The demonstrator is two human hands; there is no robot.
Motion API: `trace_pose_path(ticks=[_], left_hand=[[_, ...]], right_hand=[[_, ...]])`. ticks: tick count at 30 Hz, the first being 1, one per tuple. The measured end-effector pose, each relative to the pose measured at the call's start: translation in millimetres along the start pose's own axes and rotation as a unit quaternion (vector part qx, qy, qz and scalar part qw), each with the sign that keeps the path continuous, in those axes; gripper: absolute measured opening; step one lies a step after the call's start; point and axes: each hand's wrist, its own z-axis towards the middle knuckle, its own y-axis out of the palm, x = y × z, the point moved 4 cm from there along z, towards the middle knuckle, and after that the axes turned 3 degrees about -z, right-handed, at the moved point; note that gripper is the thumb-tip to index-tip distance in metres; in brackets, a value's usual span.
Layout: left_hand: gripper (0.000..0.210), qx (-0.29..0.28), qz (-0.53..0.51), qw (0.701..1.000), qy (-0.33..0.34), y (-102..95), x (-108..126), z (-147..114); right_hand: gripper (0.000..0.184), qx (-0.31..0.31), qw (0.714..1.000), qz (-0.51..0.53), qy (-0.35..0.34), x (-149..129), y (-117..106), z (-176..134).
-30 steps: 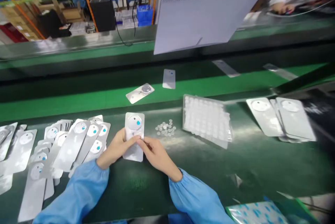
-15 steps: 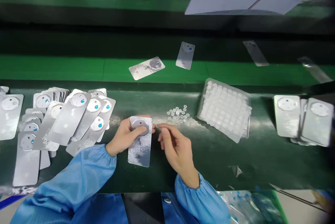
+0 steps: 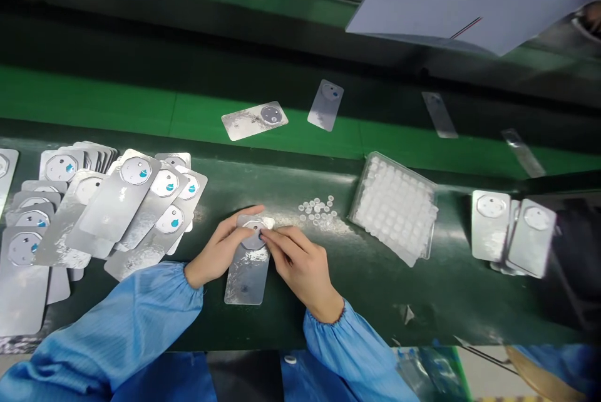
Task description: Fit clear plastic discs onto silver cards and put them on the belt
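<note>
My left hand (image 3: 218,250) grips the left edge of a silver phone back cover (image 3: 246,277), its thumb near the round camera area at the top. From the right, my right hand (image 3: 304,267) has thumb and fingertips pinched together against that camera area. A small blue spot shows at those fingertips; what they pinch, if anything, is too small to make out. Several small clear round pieces (image 3: 318,206) lie loose just beyond my right hand. To the left, a heap of similar phone back covers (image 3: 113,208) overlaps, many with blue marks in their camera circles.
A clear tray (image 3: 425,250) of white round pieces stands right of the loose ones. More phone back covers (image 3: 491,226) are stacked farther right. Two covers lie on the green strip (image 3: 197,108) behind the dark bench. A white sheet (image 3: 432,1) hangs at the upper right.
My right hand has moved left onto the camera area of the cover; before, it was apart from it. The left hand still holds the cover. The view has tilted slightly.
</note>
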Motion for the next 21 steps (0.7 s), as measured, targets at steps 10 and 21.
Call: trace_pose_path(ticks=[10,21], left_hand=[[0.044,0.052,-0.035,0.998,-0.025,0.0,-2.5,-0.2],[0.070,-0.016,-0.092,0.995,-0.045,6.6,3.2,-2.8]], right_hand=[[0.014,0.020,0.983,0.160,0.087,0.0,7.2,1.4],[0.022,0.242,0.862,0.152,0.418,61.4,-80.0,-101.0]])
